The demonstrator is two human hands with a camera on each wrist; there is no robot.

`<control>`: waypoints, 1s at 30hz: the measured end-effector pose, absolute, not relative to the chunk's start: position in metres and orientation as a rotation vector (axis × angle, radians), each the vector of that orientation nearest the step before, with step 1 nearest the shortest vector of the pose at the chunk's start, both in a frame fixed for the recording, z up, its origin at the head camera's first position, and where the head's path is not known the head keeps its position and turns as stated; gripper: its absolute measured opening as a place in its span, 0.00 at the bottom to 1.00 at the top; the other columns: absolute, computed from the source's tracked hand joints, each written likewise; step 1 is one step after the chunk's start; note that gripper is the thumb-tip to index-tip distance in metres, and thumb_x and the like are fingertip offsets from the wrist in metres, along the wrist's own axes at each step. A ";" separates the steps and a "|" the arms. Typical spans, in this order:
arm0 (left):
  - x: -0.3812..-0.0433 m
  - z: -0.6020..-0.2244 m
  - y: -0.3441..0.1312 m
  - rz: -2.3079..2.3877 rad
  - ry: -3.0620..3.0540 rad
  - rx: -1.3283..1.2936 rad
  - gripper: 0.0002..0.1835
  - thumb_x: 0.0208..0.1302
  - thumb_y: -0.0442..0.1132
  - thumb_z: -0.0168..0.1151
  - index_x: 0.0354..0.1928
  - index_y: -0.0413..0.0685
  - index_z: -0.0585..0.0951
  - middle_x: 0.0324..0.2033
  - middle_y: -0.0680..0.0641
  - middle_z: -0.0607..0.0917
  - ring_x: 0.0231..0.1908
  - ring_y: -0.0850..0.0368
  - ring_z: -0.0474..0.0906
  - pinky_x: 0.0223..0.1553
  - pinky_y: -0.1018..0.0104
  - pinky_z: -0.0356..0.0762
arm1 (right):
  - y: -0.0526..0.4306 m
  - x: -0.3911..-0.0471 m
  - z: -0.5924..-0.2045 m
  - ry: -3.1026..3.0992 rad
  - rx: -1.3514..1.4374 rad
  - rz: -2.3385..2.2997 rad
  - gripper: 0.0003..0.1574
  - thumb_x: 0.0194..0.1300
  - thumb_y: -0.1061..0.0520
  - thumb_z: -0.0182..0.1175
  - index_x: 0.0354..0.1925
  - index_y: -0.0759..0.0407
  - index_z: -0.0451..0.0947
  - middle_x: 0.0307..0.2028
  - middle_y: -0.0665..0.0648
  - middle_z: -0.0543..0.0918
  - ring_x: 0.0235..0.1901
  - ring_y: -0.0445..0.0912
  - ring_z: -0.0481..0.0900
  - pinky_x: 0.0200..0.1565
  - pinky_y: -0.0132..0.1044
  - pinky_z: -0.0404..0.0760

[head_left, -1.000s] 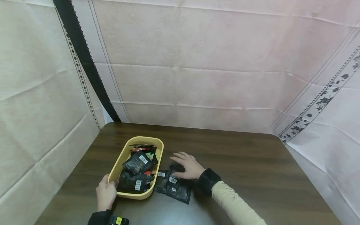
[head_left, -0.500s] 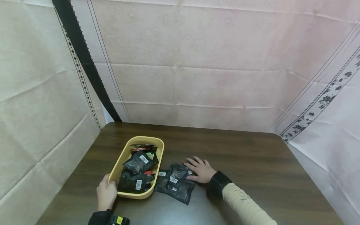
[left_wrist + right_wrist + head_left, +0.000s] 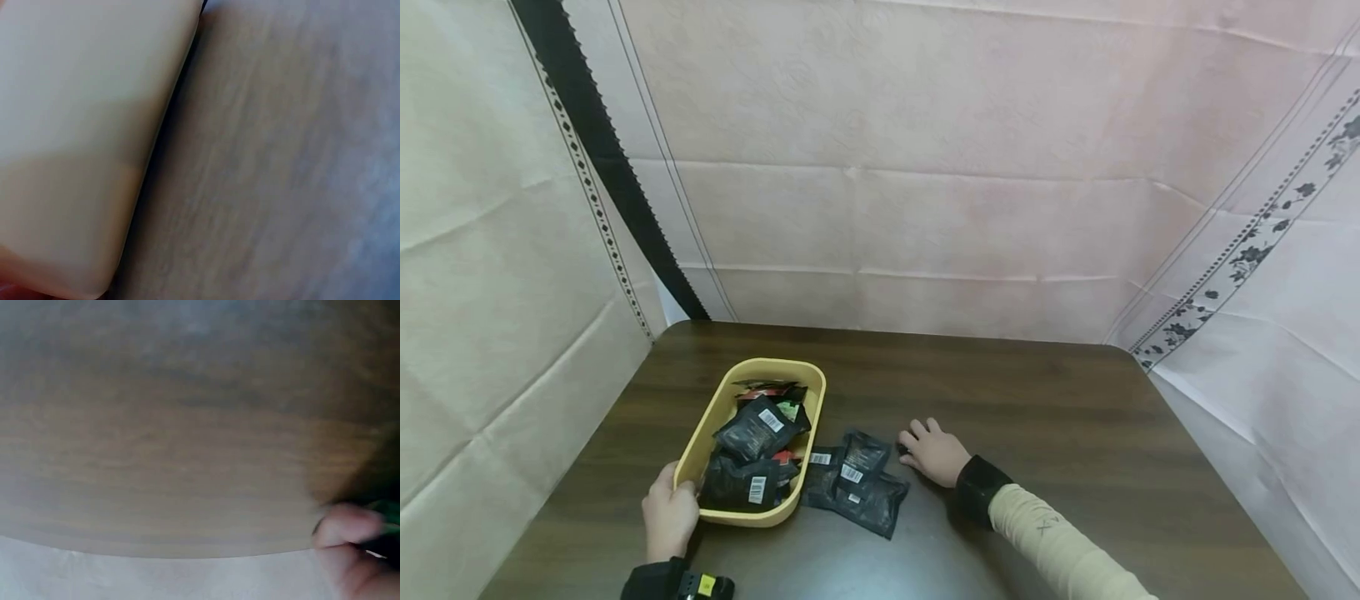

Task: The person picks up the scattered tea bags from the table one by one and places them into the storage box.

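A yellow plastic basket (image 3: pixel 814 442) stands on the table, heaped with dark packets. My left hand (image 3: pixel 668 512) grips its near-left corner; in the left wrist view the basket's pale side wall (image 3: pixel 81 94) fills the left. Just right of the basket, black foil packets with white barcode labels overlap: one packet (image 3: pixel 822 487) beside the basket, an upper packet (image 3: pixel 863 452) and a lower packet (image 3: pixel 880 504). To their right, my right hand (image 3: pixel 938 454) has curled fingers around a small black packet (image 3: pixel 902 449), mostly hidden; the right wrist view shows dark green at its fingertip (image 3: pixel 353 523).
The brown wooden table (image 3: pixel 1037 417) extends far to the right and behind the basket. Pale patterned cloth (image 3: pixel 925 208) hangs behind the table and on both sides. A black strip (image 3: pixel 610 167) runs down the left cloth.
My right hand shifts right from over the packets, its fingers spread earlier and curled now. The packets it covered come into view. My left hand stays on the basket; the head view shifts slightly.
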State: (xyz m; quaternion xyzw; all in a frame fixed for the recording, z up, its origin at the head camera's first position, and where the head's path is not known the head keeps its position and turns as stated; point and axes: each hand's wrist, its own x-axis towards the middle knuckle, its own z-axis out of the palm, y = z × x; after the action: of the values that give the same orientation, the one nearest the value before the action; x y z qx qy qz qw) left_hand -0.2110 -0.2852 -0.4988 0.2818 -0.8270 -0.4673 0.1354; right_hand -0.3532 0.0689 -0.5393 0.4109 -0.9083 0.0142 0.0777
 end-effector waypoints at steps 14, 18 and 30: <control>-0.212 -0.501 -0.286 -1.384 -2.375 0.831 0.23 0.57 0.27 0.36 0.55 0.29 0.66 0.49 0.25 0.71 0.49 0.31 0.67 0.48 0.38 0.64 | 0.052 -0.357 -0.523 -2.721 0.957 0.313 0.12 0.62 0.57 0.55 0.22 0.57 0.72 0.12 0.49 0.68 0.12 0.42 0.69 0.13 0.37 0.68; -0.211 -0.500 -0.286 -1.366 -2.359 0.830 0.23 0.56 0.27 0.36 0.55 0.29 0.67 0.49 0.26 0.72 0.49 0.32 0.67 0.48 0.39 0.64 | 0.029 -0.357 -0.500 -2.655 0.973 0.449 0.13 0.63 0.58 0.53 0.22 0.57 0.70 0.11 0.47 0.67 0.12 0.40 0.67 0.13 0.33 0.66; -0.209 -0.500 -0.284 -1.357 -2.375 0.773 0.22 0.58 0.27 0.37 0.55 0.29 0.67 0.48 0.25 0.73 0.46 0.34 0.69 0.45 0.42 0.66 | -0.058 -0.340 -0.441 -2.474 1.245 0.471 0.15 0.66 0.57 0.51 0.22 0.56 0.68 0.14 0.45 0.62 0.13 0.37 0.63 0.15 0.26 0.61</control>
State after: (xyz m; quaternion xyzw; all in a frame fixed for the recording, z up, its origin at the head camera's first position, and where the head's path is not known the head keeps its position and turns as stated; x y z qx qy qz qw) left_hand -0.2093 -0.2841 -0.5005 0.2690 -0.8262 -0.4721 0.1488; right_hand -0.3395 -0.0576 -0.4405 0.4370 -0.8685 0.1654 0.1655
